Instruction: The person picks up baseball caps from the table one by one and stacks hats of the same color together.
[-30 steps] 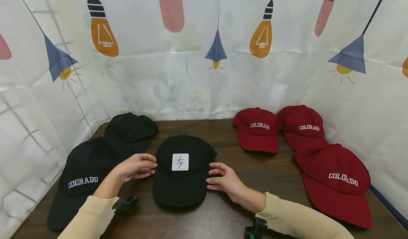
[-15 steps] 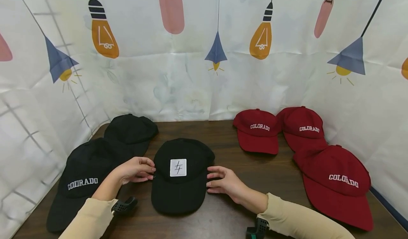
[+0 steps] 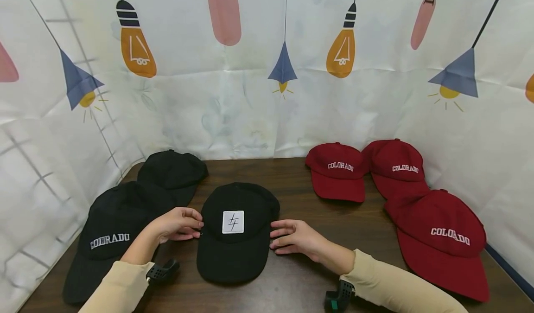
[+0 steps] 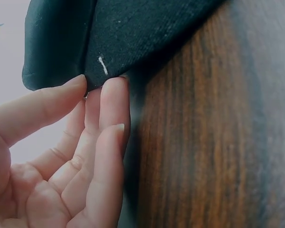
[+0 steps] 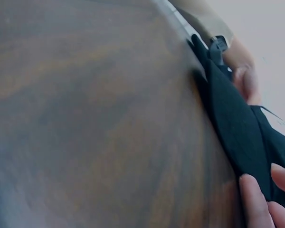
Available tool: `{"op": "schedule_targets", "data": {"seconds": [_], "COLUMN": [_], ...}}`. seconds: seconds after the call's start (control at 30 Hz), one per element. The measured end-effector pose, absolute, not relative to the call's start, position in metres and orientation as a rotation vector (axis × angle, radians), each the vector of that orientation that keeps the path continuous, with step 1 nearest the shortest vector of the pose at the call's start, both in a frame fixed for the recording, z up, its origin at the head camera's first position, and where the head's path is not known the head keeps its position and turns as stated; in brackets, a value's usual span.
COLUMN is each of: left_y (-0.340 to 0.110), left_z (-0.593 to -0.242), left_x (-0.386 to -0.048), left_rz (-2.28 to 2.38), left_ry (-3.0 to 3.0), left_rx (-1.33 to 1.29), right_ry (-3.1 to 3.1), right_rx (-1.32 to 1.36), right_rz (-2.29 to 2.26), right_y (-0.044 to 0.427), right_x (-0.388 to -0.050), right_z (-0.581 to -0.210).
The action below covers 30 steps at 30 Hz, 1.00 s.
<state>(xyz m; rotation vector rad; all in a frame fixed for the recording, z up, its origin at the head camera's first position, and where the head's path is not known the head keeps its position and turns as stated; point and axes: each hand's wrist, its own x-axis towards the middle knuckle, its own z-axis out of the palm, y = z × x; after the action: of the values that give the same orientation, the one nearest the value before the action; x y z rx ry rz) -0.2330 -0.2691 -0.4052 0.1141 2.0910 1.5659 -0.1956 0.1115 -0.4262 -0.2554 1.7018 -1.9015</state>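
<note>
A black baseball cap (image 3: 235, 257) with a white square patch (image 3: 232, 222) sits mid-table, its brim toward me. My left hand (image 3: 177, 224) pinches its left edge. In the left wrist view the thumb and fingertips (image 4: 115, 97) meet at the dark fabric (image 4: 133, 38), beside a short white thread. On the other side, my right hand (image 3: 296, 239) holds the cap's right edge. The right wrist view shows its thumb (image 5: 282, 176) on the black fabric (image 5: 237, 128) and fingertips by the lower edge; the rest of that hand is out of frame.
Two black caps, one lettered in white (image 3: 110, 220) and one behind it (image 3: 171, 171), lie left on the brown wooden table (image 3: 292, 280). Three red caps stand right: near (image 3: 438, 243), middle (image 3: 394, 164), far (image 3: 337, 169). A printed white curtain (image 3: 246, 113) closes the back and sides.
Both hands and the patched black cap have shifted slightly toward me and a little left. The other caps stay where they were.
</note>
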Motion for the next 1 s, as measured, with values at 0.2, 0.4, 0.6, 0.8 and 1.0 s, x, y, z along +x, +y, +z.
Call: {"op": "schedule_targets", "data": {"seconds": [0.2,0.4,0.6,0.8,1.0], "left_y": [-0.267,-0.267,-0.273,-0.285,-0.306], "left_z": [-0.404,-0.399,-0.386,-0.361,-0.331], "left_x": [-0.23,-0.226,-0.223,-0.221,-0.214], "left_rz": [1.534,1.459,1.325,1.305,1.293], "left_ry": [2.12,2.187,2.328,2.457,2.553], "left_rx": [0.106,0.121,0.206,0.316,0.345], "right_ry": [1.682,1.688,1.738,1.796,1.791], "right_rx": [-0.299,-0.367,-0.425,-0.477,-0.519], "right_rz": [-1.845,-1.737,-1.705,-1.764,-1.815], "right_y": [0.118,0.125,0.132,0.131,0.118], "right_x": [-0.199,-0.204,-0.211,-0.218,-0.217], "right_z": [-0.426,-0.422,-0.417,-0.406,-0.39]}}
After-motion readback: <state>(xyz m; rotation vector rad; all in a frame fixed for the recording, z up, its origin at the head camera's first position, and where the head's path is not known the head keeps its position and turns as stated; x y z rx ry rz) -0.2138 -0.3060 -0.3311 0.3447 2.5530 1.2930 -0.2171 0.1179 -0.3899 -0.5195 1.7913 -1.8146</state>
